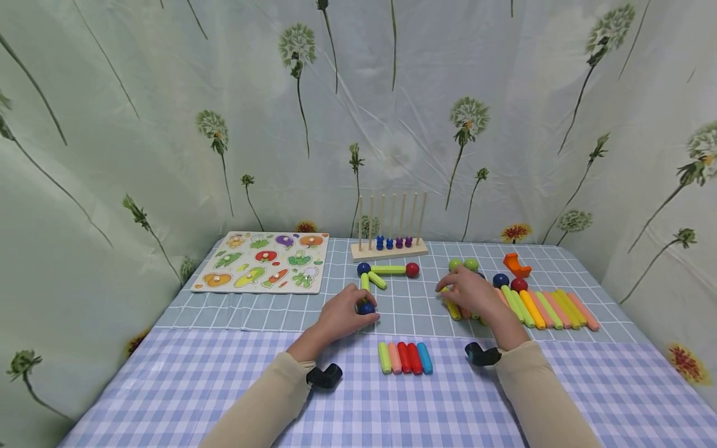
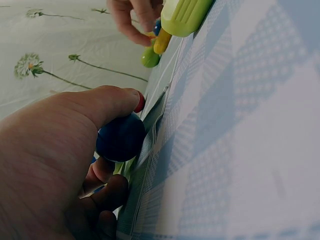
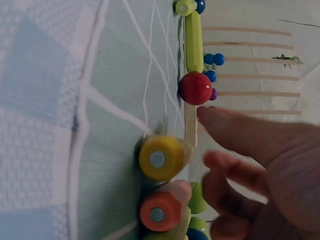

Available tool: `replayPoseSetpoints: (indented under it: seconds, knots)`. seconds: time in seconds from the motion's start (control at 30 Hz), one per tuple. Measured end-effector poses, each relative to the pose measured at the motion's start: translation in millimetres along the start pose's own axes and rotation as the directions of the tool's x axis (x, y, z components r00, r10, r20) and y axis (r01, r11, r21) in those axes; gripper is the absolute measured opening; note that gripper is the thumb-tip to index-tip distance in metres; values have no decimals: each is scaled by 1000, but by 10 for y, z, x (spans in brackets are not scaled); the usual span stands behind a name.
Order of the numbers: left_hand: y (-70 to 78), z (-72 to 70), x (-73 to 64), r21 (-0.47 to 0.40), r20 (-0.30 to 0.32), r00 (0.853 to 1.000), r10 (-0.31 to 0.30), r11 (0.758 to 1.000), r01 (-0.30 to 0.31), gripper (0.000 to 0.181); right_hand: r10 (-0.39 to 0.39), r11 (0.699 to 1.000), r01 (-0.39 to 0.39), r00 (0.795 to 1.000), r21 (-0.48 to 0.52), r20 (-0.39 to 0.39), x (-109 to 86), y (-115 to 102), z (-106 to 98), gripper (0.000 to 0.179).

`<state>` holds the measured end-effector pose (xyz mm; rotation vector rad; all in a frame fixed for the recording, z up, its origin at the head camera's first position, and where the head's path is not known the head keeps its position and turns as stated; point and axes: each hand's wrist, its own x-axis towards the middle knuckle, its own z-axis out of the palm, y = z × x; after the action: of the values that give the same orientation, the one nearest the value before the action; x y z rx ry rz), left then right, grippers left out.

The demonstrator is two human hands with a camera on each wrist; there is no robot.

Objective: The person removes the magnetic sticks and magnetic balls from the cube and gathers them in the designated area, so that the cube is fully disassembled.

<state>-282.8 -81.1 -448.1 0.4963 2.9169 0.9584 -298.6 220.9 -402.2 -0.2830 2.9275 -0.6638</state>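
My left hand point(image 1: 343, 313) holds a blue ball point(image 2: 121, 137) between thumb and curled fingers. The ball sits at the near end of a yellow-green stick point(image 1: 365, 283), whose far end meets another blue ball point(image 1: 363, 269). From that corner a second yellow-green stick point(image 1: 389, 270) runs right to a red ball point(image 1: 412, 269), and a short one point(image 1: 378, 280) slants off. My right hand point(image 1: 473, 292) hovers at the row of sticks, thumb and fingers apart, close over a yellow stick point(image 3: 161, 159). Beside that lies a salmon stick point(image 3: 161, 212), partly under the hand in the head view.
Several coloured sticks point(image 1: 406, 358) lie in front between my arms. More sticks point(image 1: 551, 309) stretch to the right, with blue point(image 1: 500, 280), red point(image 1: 519, 284) and green balls point(image 1: 471, 264) and an orange curved piece point(image 1: 516, 266) behind. A vegetable puzzle board point(image 1: 263, 262) and pegged bead rack point(image 1: 389, 249) stand farther back.
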Motion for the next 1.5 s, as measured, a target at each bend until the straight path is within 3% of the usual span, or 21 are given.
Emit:
replayPoseSetpoints:
  seconds: [0.17,0.4,0.73,1.03,1.2,1.5]
  knots:
    - [-5,-1,-5,5,-3,1000,11,1000,-11,25,-72,996,74,996,-47,58,-1,21,17,15]
    - [-14,0,-10,8,-4,1000,22,1000,-22,24,9,999,-8,1000,-40,29,-28,98,9,17]
    - [-15,-11,-9,7,8,1000,6,1000,-6,24,-32,999,32,999,-31,-2,-17,40,24,29]
    - [-10,-28,-22,36,5,1000,16,999,-16,22,-108,993,106,994,-56,-27,12,-131,84,26]
    - [4,-8,-14,25,12,999,32,999,-33,23,-175,984,176,984,14,-37,31,-223,109,27]
    - [-1,-1,-16,37,-4,999,38,999,-38,22,-224,969,211,969,128,99,330,-688,172,47]
